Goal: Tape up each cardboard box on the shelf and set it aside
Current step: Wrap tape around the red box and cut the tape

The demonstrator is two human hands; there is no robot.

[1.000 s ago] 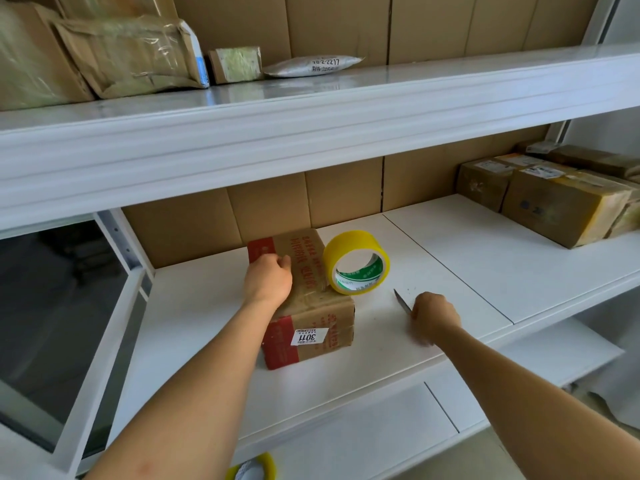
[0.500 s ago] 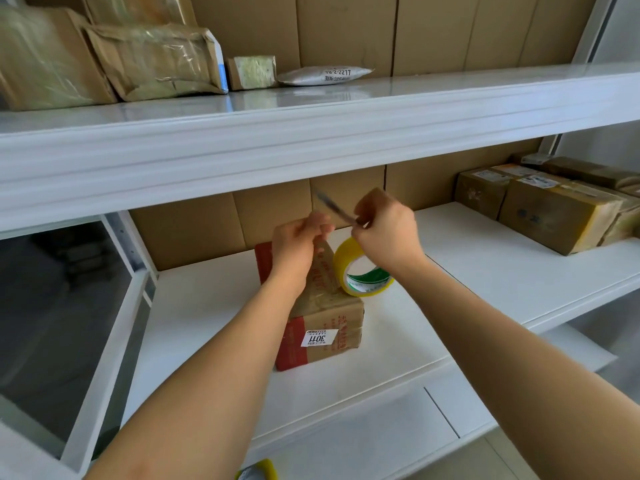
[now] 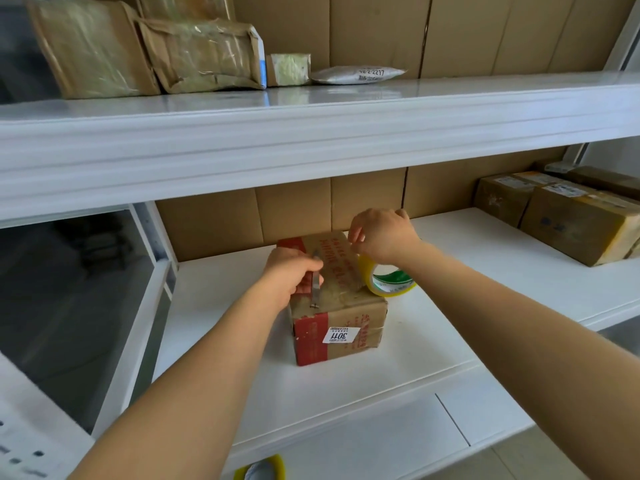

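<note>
On the white shelf (image 3: pixel 450 299), the left hand (image 3: pixel 289 275) grips a slim metal blade (image 3: pixel 315 284) atop the brown cardboard box (image 3: pixel 341 306), while the right hand (image 3: pixel 381 235) pinches above the yellow tape roll (image 3: pixel 389 284).

Both hands (image 3: pixel 291 275) forward, fingers (image 3: pixel 356 237) curled.

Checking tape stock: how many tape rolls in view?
2. One yellow tape roll stands on the middle shelf against the box; a second roll shows partly at the bottom edge. More may be hidden.

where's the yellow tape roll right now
In the head view, the yellow tape roll stands on edge on the middle shelf, against the right side of the cardboard box, under the right hand.
</note>
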